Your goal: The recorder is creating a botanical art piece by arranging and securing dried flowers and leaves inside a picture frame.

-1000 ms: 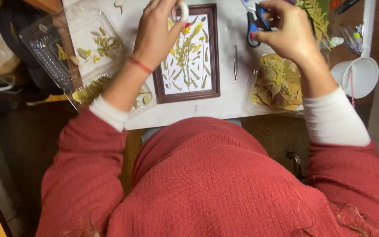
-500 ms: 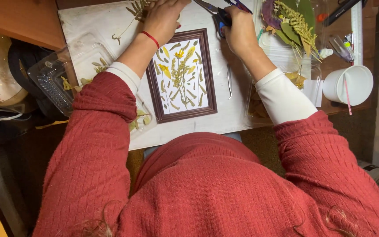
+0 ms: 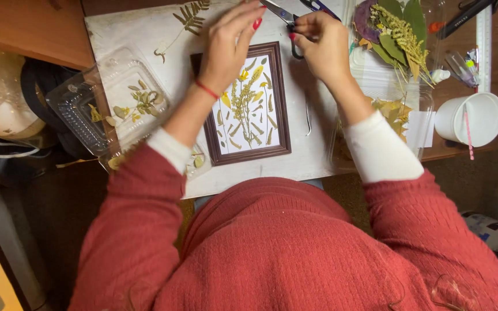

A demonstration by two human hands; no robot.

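The right hand (image 3: 324,49) gripped scissors (image 3: 288,18) at the board's (image 3: 134,34) far edge. The left hand (image 3: 229,49) hovered, fingers loosely curled, grasping nothing visible, above the frame (image 3: 278,98), kept central within reach.

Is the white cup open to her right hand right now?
Probably not at once: the right hand is shut on the scissors. The cup itself stands unobstructed at the table's right edge.

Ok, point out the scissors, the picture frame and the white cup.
scissors (image 3: 288,18): head view, on the blades by the pivot.
picture frame (image 3: 280,98): head view, on its brown right rail.
white cup (image 3: 482,118): head view, on its inner wall.
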